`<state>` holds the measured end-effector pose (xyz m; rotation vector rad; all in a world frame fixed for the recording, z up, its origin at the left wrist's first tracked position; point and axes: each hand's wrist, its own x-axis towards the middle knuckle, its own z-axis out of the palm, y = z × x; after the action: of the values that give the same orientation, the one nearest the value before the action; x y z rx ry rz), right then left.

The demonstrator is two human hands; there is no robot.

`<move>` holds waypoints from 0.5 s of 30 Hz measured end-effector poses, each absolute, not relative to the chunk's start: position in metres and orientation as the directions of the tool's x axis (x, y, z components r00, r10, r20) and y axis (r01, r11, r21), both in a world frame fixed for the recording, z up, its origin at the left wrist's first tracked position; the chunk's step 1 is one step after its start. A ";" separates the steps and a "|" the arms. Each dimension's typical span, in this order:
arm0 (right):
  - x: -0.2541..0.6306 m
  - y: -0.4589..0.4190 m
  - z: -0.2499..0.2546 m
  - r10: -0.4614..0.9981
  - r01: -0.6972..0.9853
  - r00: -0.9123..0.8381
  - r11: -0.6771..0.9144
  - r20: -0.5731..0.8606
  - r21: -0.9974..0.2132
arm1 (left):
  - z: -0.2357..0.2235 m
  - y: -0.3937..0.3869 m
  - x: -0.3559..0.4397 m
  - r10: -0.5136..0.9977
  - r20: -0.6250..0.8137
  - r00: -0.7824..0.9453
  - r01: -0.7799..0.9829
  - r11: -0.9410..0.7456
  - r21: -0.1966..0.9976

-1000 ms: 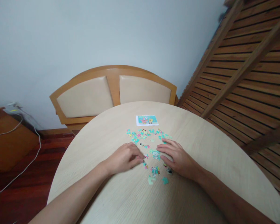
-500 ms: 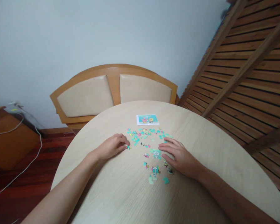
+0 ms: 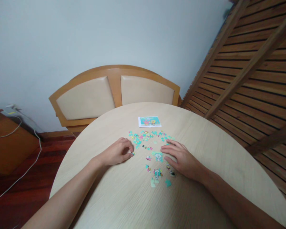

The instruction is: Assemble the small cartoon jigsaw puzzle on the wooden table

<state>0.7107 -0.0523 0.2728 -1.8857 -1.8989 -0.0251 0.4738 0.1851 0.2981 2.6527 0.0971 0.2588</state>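
My left hand (image 3: pixel 119 151) is low over the table, its thumb and fingertips closed on a small teal and yellow puzzle piece (image 3: pixel 133 153), mostly hidden by the fingers. Fingers spread, my right hand (image 3: pixel 182 159) lies palm down beside a joined group of pieces with a pale cartoon face (image 3: pixel 158 156). Below that sits another joined group (image 3: pixel 158 173) with teal and grey parts. A pale green piece (image 3: pixel 153 183) and a teal piece (image 3: pixel 168 182) lie nearest me. Many loose puzzle pieces (image 3: pixel 146 136) are scattered farther back, between the hands.
A picture card (image 3: pixel 149 121) with cartoon figures lies behind the pieces on the round wooden table (image 3: pixel 124 197). A padded bench back (image 3: pixel 85 98) stands beyond the table. Wooden slats (image 3: pixel 252 79) lean at the right; a white cable (image 3: pixel 35 159) hangs at the left.
My left hand has moved slightly right and nearer me with the small piece. The right hand stays in place, and the whole view has shifted a little.
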 end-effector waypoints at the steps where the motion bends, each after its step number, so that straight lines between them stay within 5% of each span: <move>1: 0.710 -0.052 0.273 0.943 0.951 0.044 0.063 0.331 -0.304 | 0.298 0.183 0.475 0.105 0.163 0.981 0.020 -0.891 0.454; 15: 0.672 -0.055 0.287 0.941 0.905 -0.079 0.206 0.328 -0.373 | 0.287 0.124 0.483 0.248 0.313 0.917 0.126 -0.923 0.363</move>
<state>0.6716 -0.0549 0.2866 -1.7088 -1.9927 0.0978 0.4832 0.1242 0.2872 2.7390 0.2753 0.5098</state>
